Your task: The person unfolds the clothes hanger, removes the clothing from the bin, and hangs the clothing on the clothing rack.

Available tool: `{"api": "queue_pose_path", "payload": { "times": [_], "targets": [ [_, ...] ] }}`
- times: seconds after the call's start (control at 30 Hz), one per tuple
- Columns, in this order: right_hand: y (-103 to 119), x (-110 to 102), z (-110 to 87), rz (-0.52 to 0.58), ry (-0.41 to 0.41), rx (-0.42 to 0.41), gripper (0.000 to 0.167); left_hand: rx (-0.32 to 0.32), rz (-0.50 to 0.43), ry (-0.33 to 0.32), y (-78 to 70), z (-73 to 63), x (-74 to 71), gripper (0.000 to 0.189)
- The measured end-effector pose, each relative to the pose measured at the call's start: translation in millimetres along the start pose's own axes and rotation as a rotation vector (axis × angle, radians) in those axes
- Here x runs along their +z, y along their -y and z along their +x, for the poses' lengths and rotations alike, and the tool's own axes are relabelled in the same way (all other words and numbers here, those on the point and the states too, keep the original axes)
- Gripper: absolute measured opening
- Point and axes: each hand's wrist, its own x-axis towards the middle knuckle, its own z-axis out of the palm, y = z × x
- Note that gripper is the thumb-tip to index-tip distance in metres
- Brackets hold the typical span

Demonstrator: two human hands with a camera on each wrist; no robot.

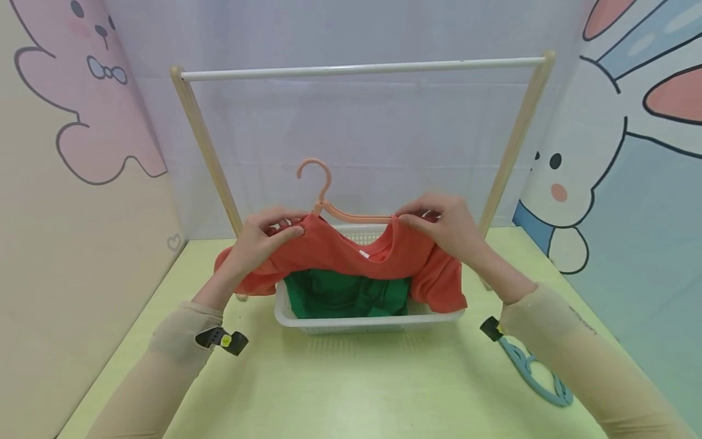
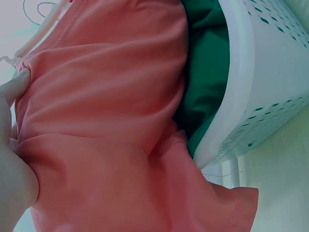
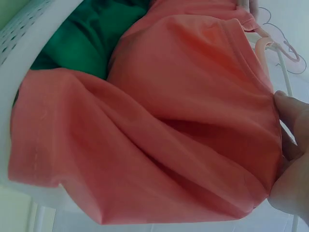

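Observation:
A red short-sleeved shirt (image 1: 351, 259) is spread between both hands above the basket, its neckline sagging in the middle. My left hand (image 1: 263, 235) pinches its shoulder on the left of the collar; the thumb shows in the left wrist view. On the other side, my right hand (image 1: 446, 222) pinches the opposite shoulder, thumb in front. A peach-coloured clothes hanger (image 1: 356, 216) pokes up from the neckline, hook upright and left of centre. One hanger arm runs behind the collar to the right hand; the other is hidden by the shirt.
Beneath the shirt stands a white plastic basket (image 1: 351, 326) with green cloth (image 1: 345, 294) in it. Behind rises a clothes rack with a white rail (image 1: 362, 69) and wooden legs. A blue hanger (image 1: 540, 384) lies on the table (image 1: 329, 390) beside the right forearm.

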Motion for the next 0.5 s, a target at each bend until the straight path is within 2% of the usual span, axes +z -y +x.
{"api": "queue_pose_path", "payload": {
  "times": [0.27, 0.5],
  "targets": [
    [0.5, 7.7, -4.4, -0.006, 0.022, 0.112, 0.028, 0.02, -0.008, -0.044, 0.9, 1.0, 6.2, 0.03],
    [4.1, 14.8, -10.5, 0.001, 0.0, 0.165, 0.029, 0.01, 0.02, -0.033, -0.8, 1.9, 9.6, 0.03]
  ]
}}
